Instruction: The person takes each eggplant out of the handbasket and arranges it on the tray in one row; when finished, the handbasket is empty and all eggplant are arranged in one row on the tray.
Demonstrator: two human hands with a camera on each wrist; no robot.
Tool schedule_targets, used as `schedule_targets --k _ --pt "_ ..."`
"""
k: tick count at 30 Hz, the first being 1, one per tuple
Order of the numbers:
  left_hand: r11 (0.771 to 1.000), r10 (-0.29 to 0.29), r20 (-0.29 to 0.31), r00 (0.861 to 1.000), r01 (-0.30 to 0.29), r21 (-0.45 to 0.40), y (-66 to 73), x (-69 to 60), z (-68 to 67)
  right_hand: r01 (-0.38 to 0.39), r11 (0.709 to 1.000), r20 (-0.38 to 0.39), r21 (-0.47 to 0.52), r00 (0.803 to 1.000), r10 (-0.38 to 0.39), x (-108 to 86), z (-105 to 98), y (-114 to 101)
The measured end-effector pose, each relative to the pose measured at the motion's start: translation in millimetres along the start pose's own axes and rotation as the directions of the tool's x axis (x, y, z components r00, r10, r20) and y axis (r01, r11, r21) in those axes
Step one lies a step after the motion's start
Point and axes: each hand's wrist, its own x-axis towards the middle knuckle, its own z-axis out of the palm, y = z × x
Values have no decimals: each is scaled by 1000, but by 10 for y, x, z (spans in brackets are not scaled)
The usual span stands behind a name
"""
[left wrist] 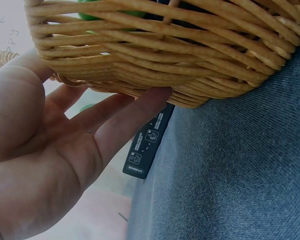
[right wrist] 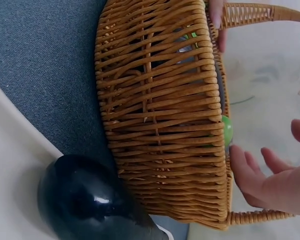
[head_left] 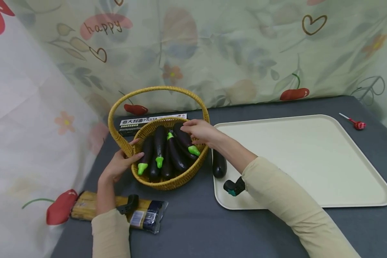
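Observation:
A wicker basket (head_left: 171,185) with a tall handle holds several dark eggplants (head_left: 178,154) with green caps. My left hand (head_left: 118,165) grips its left rim, thumb over the edge; in the left wrist view that hand's (left wrist: 55,145) fingers lie against the outside of the wicker wall (left wrist: 165,65). Over the basket's right side is my right hand (head_left: 206,133), close above an eggplant; whether it touches is unclear. The right wrist view shows this hand (right wrist: 275,182) beside the rim, thumb and fingers apart. Another eggplant (head_left: 219,165) lies on the left edge of a white tray (head_left: 296,161).
A black pasta box (head_left: 125,130) stands behind the basket. A bag of pasta (head_left: 145,215) lies at the front left, under my left forearm. A red lollipop (head_left: 359,125) rests to the right of the tray. Patterned cloth (head_left: 225,53) hangs behind the table.

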Motion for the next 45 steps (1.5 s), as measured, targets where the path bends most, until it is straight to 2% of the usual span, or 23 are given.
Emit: schedule_targets --k 9,19,28,36,45 --pt "1000 5 2 1000 -5 4 -3 4 -2 -17 997 -35 -81 999 14 64 44 -4" --pt "1000 2 2 1000 -2 13 -8 2 -3 -94 987 -27 -128 995 91 132 50 2" --pt "1000 -2 5 1000 2 3 0 -1 0 -162 984 9 -78 987 163 218 40 35" --pt "1000 -6 4 1000 6 6 11 -7 4 -165 979 10 -120 986 167 299 87 74" --pt "1000 -4 -1 1000 4 0 17 -8 8 -152 967 18 -204 987 158 294 184 56"
